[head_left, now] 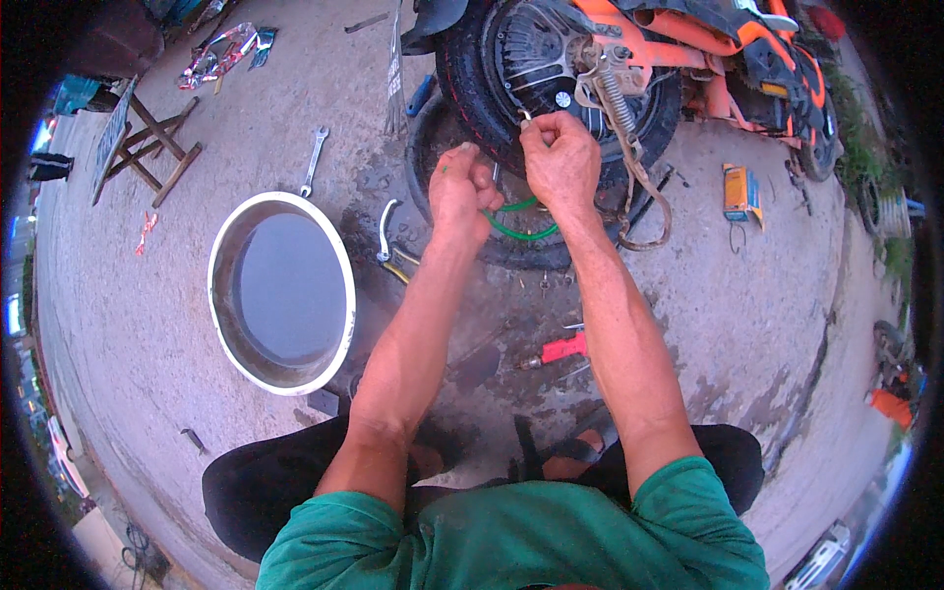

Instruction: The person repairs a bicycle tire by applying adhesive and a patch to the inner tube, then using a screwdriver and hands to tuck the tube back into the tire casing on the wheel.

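Both our hands work at black rubber rear tyre [472,88] of orange motorbike: left hand [460,187] fisted around thin green tube [519,232], right hand [559,157] pinching small metal piece [525,116] against tyre. Round white water basin [281,291] left of tyre; red-handled tool [559,351] below.

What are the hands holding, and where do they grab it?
Both hands close on a thin green hose: the left hand fists around one end, and the right hand pinches the other end up at the black scooter tyre.

Matt black rubber tyre [470,74], rough concrete ground [767,295]
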Available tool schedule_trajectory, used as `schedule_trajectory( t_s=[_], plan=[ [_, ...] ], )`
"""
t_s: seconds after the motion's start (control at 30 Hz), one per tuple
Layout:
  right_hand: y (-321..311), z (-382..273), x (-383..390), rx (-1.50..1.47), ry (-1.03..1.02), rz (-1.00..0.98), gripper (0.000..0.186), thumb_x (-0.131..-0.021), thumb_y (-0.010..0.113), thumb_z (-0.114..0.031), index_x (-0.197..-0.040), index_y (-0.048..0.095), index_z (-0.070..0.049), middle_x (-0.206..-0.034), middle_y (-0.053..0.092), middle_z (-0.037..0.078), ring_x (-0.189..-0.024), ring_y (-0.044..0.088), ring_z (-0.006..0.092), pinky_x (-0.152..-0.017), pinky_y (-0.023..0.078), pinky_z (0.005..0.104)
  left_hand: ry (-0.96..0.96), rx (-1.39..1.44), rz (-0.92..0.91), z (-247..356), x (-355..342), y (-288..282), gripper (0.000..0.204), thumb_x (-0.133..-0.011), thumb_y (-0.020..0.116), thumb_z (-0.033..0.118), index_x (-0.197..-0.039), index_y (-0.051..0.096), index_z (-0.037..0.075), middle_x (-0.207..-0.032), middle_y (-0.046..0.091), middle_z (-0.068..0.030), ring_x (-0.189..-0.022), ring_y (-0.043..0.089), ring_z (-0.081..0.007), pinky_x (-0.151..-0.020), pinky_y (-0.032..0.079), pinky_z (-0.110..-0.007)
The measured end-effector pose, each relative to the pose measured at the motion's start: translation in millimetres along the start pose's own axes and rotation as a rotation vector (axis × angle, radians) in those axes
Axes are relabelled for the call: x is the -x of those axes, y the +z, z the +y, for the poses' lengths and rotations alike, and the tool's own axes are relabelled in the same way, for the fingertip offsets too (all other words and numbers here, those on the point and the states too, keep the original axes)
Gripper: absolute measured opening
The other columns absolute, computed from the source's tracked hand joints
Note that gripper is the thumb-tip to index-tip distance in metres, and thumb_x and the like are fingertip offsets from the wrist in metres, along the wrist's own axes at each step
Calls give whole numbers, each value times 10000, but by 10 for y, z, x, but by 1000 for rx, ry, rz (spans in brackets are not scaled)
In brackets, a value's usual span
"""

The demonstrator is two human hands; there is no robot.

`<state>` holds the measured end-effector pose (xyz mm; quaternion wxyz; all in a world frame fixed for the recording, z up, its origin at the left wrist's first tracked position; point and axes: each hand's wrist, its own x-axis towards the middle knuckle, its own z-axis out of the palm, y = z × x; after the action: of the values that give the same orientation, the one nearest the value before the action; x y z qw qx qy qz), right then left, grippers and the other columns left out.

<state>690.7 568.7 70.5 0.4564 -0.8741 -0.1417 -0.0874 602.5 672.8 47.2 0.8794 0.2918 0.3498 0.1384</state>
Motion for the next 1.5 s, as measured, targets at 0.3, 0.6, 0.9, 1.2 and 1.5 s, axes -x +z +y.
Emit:
schedule_trajectory(
  t_s=[0.3, 0.6, 0.9, 1.2, 1.5],
  plan=[
    [-24, -12, 2, -14, 27, -37, 186, -865, 750, -241, -893, 730, -58, -825, 713, 108, -779, 703, 304, -735, 539, 432, 13, -11, 6, -14, 9, 6, 110, -1046, 552, 252, -1046, 560, 142, -647, 459, 23, -476, 324, -105, -466, 262, -303],
    [-26, -13, -4, -23, 56, -59, 188, -864, 741, -261, -886, 716, -76, -886, 701, 105, -841, 699, 335, -761, 537, 471, 11, -21, 9, -7, 29, 28, 103, -1041, 550, 250, -1042, 550, 147, -654, 459, 26, -481, 325, -104, -475, 270, -302],
    [-34, -24, -3, -26, 54, -60, 192, -861, 743, -260, -883, 714, -72, -877, 702, 113, -837, 699, 343, -758, 536, 477, 23, -12, 2, -38, 8, 5, 114, -1044, 544, 251, -1075, 542, 141, -655, 459, 22, -481, 333, -114, -485, 283, -314],
    [-15, -4, -7, -29, 52, -50, 183, -856, 743, -263, -872, 715, -82, -870, 701, 108, -839, 699, 347, -758, 538, 481, 15, -9, -3, -31, 9, 7, 121, -1046, 540, 254, -1079, 542, 138, -657, 456, 21, -487, 332, -116, -495, 283, -316],
    [-12, 14, -6, -10, 32, -45, 184, -858, 741, -268, -872, 716, -86, -870, 700, 105, -838, 696, 347, -756, 536, 484, 14, -7, 16, -34, 14, 19, 129, -1049, 532, 248, -1089, 539, 125, -654, 454, 11, -485, 329, -121, -505, 290, -327]
  ],
)
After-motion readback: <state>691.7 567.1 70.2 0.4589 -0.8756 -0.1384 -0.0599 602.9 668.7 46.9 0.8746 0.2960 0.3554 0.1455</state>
